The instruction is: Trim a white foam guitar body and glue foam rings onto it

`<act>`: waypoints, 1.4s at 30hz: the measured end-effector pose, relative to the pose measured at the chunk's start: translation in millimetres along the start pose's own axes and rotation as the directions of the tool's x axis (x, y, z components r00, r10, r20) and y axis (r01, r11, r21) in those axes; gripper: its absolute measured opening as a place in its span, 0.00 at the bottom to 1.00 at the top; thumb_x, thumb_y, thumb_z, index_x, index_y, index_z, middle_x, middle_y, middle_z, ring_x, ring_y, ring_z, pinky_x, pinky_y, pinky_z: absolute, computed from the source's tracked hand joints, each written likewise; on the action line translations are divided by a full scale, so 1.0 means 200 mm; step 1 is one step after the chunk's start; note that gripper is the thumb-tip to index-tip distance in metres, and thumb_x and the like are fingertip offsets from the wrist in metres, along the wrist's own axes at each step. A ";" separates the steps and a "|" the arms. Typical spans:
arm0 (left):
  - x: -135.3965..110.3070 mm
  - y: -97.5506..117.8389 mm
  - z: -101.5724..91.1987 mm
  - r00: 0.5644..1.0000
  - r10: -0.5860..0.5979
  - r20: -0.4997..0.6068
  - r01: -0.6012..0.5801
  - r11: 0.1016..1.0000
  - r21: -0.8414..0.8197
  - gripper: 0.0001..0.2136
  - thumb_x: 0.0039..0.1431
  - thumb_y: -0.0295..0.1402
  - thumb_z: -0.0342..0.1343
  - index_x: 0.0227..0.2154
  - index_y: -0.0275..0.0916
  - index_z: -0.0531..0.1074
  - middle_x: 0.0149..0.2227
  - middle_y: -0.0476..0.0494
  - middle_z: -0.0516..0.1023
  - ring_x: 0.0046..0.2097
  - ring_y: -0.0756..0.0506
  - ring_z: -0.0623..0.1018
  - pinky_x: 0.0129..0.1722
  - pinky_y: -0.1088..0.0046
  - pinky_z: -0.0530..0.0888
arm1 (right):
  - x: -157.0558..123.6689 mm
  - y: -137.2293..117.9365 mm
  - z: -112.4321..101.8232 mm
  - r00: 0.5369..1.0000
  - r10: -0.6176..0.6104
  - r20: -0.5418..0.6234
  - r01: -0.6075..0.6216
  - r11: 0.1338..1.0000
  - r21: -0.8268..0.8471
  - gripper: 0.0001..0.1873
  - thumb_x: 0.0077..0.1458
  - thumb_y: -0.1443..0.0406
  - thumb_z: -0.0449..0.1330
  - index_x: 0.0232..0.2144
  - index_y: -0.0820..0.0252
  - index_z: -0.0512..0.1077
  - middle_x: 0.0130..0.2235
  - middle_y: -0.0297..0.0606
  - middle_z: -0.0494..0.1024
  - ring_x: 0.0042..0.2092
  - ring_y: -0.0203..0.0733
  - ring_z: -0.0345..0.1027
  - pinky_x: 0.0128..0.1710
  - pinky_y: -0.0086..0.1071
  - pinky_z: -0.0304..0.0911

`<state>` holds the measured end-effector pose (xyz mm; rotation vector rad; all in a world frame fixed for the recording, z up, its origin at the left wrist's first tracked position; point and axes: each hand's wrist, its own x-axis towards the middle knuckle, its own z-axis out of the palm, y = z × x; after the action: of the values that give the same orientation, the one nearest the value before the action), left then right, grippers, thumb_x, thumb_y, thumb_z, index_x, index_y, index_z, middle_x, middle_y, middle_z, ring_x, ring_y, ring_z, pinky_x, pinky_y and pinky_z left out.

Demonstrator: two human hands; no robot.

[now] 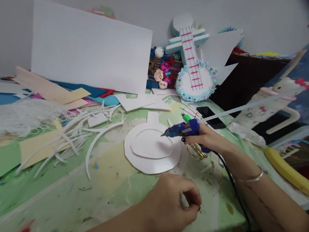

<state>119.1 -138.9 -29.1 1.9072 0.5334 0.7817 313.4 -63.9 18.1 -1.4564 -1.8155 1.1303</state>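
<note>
My right hand (210, 138) grips a blue hot glue gun (184, 128) with a long translucent glue stick (241, 108) out of its back. The gun's nozzle points left, over a round white foam board cutout (154, 166). An inner oval piece (148, 142) lies on that cutout, and a short white neck strip (153, 118) extends from its far side. Close to the table's front, my left hand (176, 199) is closed, thumb and forefinger pinched into a loop. Whatever may be between those fingertips is too small to make out.
White offcut strips (71, 138) and tangled clear string (20, 116) cover the left side. A large white board (90, 49) and a decorated toy instrument (192, 65) lean at the back. Right lie a phone (212, 117), a gold tape roll (197, 151) and a yellow curved object (294, 175).
</note>
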 end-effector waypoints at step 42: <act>0.00 -0.01 0.03 0.992 0.071 0.108 -0.072 0.997 0.012 0.10 0.36 0.17 0.48 0.22 0.37 0.58 0.23 0.54 0.61 0.26 0.55 0.61 0.26 0.80 0.58 | 0.00 -0.05 0.14 0.999 -0.052 -0.008 0.053 0.987 0.155 0.18 0.41 0.64 0.64 0.38 0.59 0.74 0.33 0.35 0.76 0.35 0.40 0.68 0.37 0.32 0.65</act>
<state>122.6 -141.8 -33.5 1.9798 0.4076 0.7176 285.1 -73.0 12.6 -1.3132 -1.7124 1.2130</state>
